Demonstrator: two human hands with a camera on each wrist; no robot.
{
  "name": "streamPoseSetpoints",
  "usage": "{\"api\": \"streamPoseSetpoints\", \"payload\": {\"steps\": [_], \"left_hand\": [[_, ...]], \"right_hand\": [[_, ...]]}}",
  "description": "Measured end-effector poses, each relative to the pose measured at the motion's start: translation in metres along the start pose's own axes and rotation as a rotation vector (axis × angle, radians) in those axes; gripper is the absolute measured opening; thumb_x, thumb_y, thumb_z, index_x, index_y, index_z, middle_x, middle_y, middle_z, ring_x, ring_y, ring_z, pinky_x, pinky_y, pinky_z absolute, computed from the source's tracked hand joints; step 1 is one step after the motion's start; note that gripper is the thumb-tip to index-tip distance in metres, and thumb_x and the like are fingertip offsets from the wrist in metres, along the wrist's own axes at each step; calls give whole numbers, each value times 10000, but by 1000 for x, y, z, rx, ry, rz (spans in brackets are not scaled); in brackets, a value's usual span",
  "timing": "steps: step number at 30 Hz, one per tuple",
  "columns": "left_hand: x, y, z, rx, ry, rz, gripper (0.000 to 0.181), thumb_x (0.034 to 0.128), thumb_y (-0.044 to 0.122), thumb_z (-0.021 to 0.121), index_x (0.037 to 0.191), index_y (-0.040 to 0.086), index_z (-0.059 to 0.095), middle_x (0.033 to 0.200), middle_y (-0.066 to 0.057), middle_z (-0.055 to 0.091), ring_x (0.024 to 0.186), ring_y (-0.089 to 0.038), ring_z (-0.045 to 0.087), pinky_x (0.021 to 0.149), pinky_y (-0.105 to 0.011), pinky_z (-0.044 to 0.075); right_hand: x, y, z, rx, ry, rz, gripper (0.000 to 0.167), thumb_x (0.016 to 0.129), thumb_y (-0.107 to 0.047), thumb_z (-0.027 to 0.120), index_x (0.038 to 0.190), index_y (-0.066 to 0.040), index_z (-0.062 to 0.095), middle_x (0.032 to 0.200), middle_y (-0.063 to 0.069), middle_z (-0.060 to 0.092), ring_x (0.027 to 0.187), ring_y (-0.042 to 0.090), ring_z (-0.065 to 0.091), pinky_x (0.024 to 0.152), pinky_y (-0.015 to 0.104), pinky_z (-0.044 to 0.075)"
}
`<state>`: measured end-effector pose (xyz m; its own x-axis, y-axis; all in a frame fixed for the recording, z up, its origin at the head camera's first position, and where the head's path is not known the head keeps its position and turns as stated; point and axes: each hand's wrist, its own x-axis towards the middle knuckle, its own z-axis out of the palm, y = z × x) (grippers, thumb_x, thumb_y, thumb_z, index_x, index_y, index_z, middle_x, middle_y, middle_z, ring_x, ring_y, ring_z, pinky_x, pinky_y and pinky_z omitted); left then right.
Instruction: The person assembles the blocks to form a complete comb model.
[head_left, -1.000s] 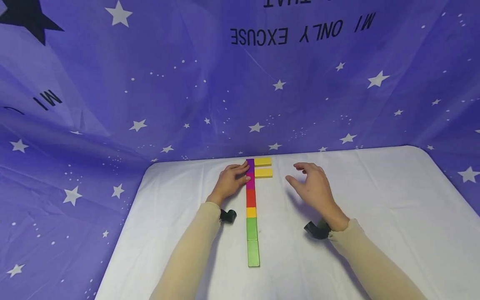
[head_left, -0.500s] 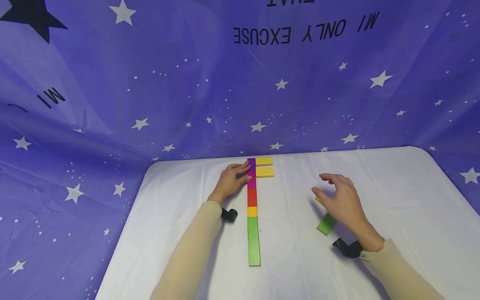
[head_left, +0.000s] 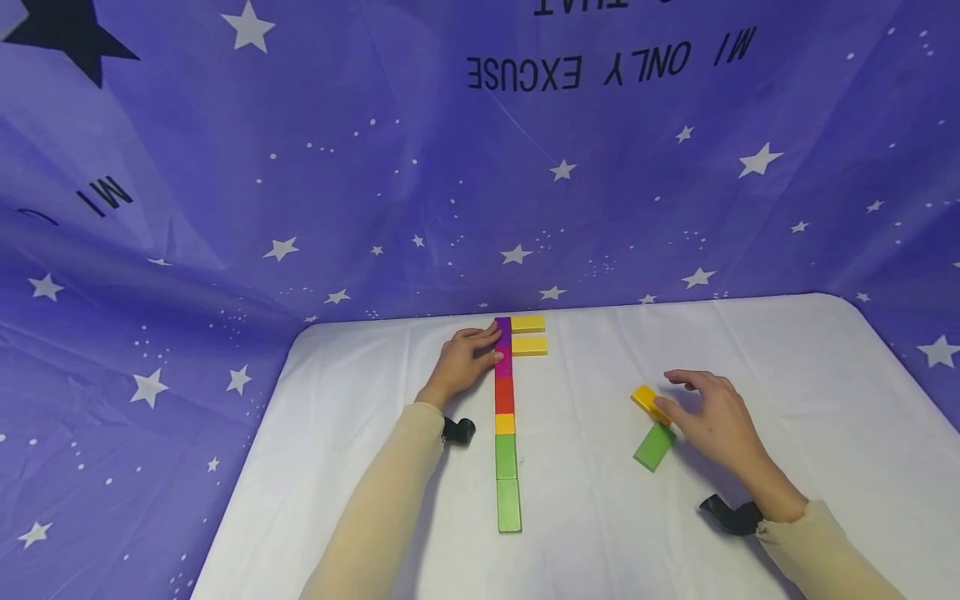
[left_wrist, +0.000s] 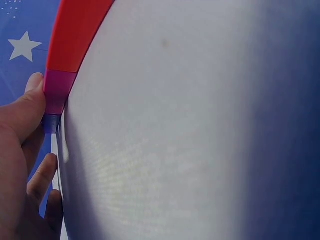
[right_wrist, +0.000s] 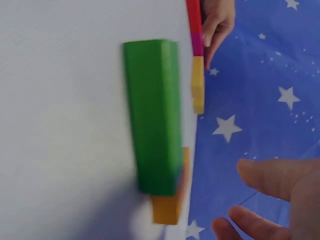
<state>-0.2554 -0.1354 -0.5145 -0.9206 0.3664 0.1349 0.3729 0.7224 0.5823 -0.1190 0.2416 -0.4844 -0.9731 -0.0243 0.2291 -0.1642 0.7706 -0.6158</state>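
A straight row of coloured wooden blocks runs down the table: purple, magenta, red, a short orange one and two green ones, the far one and the near one. Two yellow blocks, one behind the other, jut right from its far end. My left hand touches the purple and magenta blocks from the left; its thumb lies against the magenta block. Over a loose orange block and a loose green block, my right hand hovers with relaxed fingers, holding nothing.
A white cloth covers the table. Behind it hangs a blue curtain with white stars and lettering. Black wrist cameras sit at the left wrist and right wrist.
My right hand has moved right and toward me, away from the yellow blocks. The loose orange and green blocks have come into sight. My left hand has stayed at the row.
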Motion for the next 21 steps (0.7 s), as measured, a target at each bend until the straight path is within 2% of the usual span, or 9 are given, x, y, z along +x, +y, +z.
{"api": "streamPoseSetpoints", "payload": {"steps": [7,18,21], "left_hand": [[1,0,0,-3,-13,-9,494,940,293,715,1395,141,598,1508,63,490,1386,-260,443,1168,-498,301],[0,0,0,-13,-22,-11,499,946,314,705,1398,132,594,1512,46,486,1396,-265,430,1176,-510,281],[0,0,0,-13,-15,-8,499,941,314,710,1391,128,602,1507,41,494,1391,-268,437,1170,-520,286]], "right_hand": [[-3,10,5,-24,-72,20,495,872,-285,792,1225,36,660,1200,268,663,1155,492,517,947,621,399],[3,10,11,-57,-120,-13,376,856,-199,797,1125,51,715,1103,244,701,1071,461,581,918,594,437],[5,12,12,-67,-122,-57,330,860,-151,786,1121,40,725,1073,230,707,1014,431,598,861,562,464]]}}
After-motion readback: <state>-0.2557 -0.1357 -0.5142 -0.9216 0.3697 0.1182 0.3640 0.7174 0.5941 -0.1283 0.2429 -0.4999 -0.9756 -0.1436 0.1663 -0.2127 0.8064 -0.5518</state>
